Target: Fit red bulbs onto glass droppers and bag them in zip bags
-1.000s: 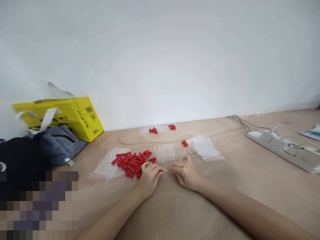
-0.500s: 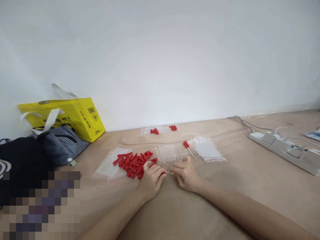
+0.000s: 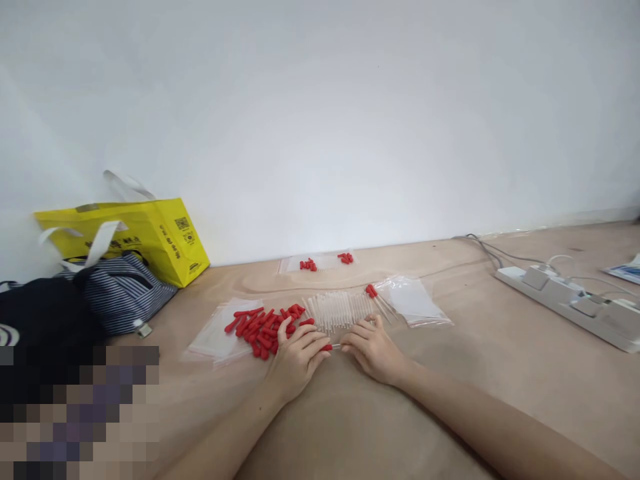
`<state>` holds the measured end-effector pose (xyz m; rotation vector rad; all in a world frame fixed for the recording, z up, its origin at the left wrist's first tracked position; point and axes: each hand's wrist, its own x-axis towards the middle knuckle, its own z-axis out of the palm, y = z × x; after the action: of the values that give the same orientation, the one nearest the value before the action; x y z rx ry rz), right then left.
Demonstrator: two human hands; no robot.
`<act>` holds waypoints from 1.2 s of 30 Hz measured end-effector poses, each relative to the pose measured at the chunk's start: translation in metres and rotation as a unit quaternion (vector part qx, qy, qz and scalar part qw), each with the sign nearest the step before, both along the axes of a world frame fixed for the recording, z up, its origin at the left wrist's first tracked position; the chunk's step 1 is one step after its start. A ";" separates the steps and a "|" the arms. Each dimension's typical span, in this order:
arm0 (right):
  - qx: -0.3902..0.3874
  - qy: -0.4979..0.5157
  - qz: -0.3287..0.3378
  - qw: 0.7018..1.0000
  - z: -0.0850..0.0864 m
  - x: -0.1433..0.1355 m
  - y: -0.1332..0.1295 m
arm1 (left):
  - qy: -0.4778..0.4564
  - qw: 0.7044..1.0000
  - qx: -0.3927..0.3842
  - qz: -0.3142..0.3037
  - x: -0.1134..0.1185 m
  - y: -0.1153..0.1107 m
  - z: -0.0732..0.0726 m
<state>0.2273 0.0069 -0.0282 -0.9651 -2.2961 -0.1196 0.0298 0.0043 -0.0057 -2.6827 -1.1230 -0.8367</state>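
My left hand [image 3: 299,360] is closed round a red rubber dropper bulb [image 3: 327,347], which mostly hides behind the fingers. Between the fingertips of my right hand [image 3: 373,350] is a thin clear dropper tube [image 3: 337,347]; its end meets the bulb, but how far in cannot be seen. Left of my left hand lies a pile of red bulbs [image 3: 257,329] with bulging ends. Beyond both hands a row of clear tubes [image 3: 337,310] is spread side by side. A few tubes with red bulbs on them [image 3: 371,291] rest at the right end of that row.
Clear zip bags lie left [image 3: 213,333] and right [image 3: 417,303]; another bag [image 3: 327,261] with red bulbs and tubes is near the wall. A yellow bag [image 3: 185,247], a striped bag [image 3: 123,293] and a dark bag stand left. A white power strip [image 3: 565,310] with cables sits right.
Both hands stay almost where they were, the bulb and tube still held end to end. My left hand has shifted slightly left, and the view has tilted a little.
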 end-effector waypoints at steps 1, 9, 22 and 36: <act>0.006 -0.001 -0.002 1.000 0.000 0.001 0.000 | 0.002 1.000 0.016 -0.001 -0.001 0.000 -0.001; 0.076 0.033 0.004 0.997 -0.002 0.000 0.001 | -0.039 0.995 0.083 -0.038 0.002 0.001 -0.005; 0.010 0.055 0.036 0.998 -0.003 -0.004 0.001 | -0.049 0.998 0.016 -0.045 0.009 -0.003 -0.004; -0.071 0.041 -0.362 0.929 0.010 0.042 0.035 | -0.017 0.982 0.049 0.182 -0.018 0.017 -0.011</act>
<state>0.2688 0.0416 -0.0183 -1.8174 -1.7832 -0.2137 0.0119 0.0209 -0.0163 -2.2896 -1.4778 -0.8460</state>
